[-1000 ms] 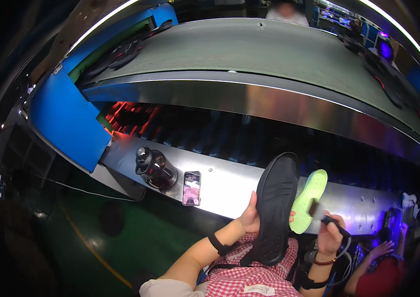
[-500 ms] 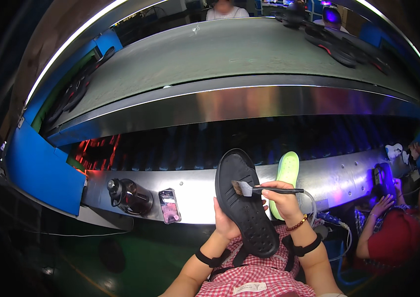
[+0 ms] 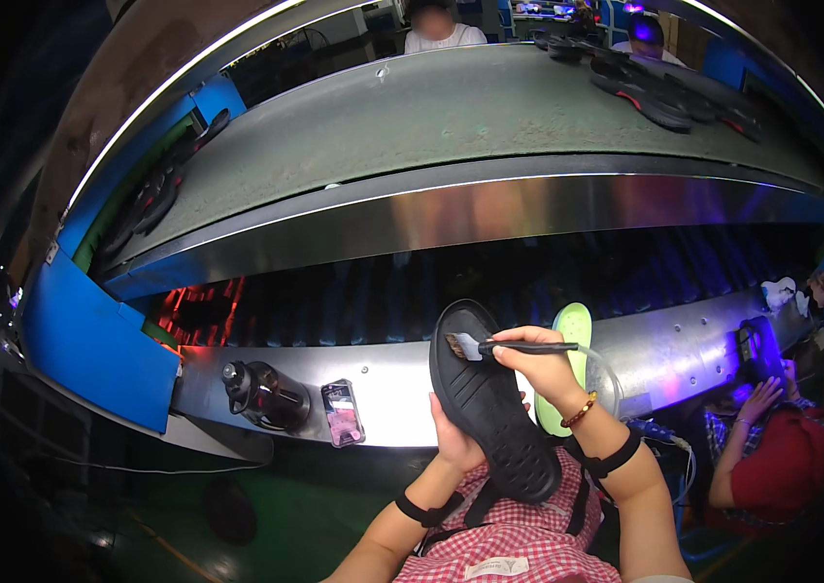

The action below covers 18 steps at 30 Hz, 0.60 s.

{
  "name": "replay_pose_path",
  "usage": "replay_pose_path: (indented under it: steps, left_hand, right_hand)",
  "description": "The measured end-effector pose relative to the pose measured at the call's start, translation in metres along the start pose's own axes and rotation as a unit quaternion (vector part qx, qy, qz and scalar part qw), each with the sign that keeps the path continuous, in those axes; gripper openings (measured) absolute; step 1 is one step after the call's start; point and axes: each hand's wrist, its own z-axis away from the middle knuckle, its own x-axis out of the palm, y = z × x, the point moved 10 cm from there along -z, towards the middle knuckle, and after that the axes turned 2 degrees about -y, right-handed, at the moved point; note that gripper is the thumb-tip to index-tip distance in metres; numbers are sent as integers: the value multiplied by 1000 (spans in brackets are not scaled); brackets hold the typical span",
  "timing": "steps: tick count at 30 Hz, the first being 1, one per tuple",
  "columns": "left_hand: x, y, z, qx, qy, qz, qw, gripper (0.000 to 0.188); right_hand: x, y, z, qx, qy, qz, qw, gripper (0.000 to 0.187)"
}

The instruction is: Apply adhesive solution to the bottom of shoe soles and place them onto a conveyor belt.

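A black shoe sole (image 3: 489, 413) is held up at a tilt before me, its lower end over my checked apron. My left hand (image 3: 455, 437) is closed round its left edge; some of the fingers are hidden behind the sole. In my right hand (image 3: 543, 374) is a brush (image 3: 528, 346) with a black handle and a thin clear hose at its rear end. Its brown bristles touch the sole's surface near the upper end. Just behind my right hand, a lime-green sole (image 3: 574, 319) lies on the metal ledge, partly covered by the hand.
On the metal ledge (image 3: 402, 389) stand a dark bottle (image 3: 271, 396) and a phone (image 3: 342, 413). Beyond runs a conveyor belt (image 3: 412, 117) carrying black soles (image 3: 640, 97). A red glow (image 3: 203, 311) shows under it at left. A co-worker (image 3: 786, 457) sits at right.
The brush in my right hand has moved up and left along the sole, toward its upper end. My left hand still holds the sole. The whole view has shifted slightly.
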Motion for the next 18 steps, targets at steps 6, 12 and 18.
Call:
replay_pose_path:
  steps: [6, 12, 18]
  left_hand:
    - [-39, 3, -2, 31, 155, -58, 986, 81]
    - [-32, 55, -5, 55, 74, -52, 994, 98]
    - [-4, 42, 6, -4, 0, -43, 999, 108]
  right_hand:
    - [46, -40, 38, -263, -5, 332, 906, 20]
    - [46, -17, 87, -190, -167, 307, 918, 21]
    - [31, -29, 88, -52, -247, 233, 939, 23]
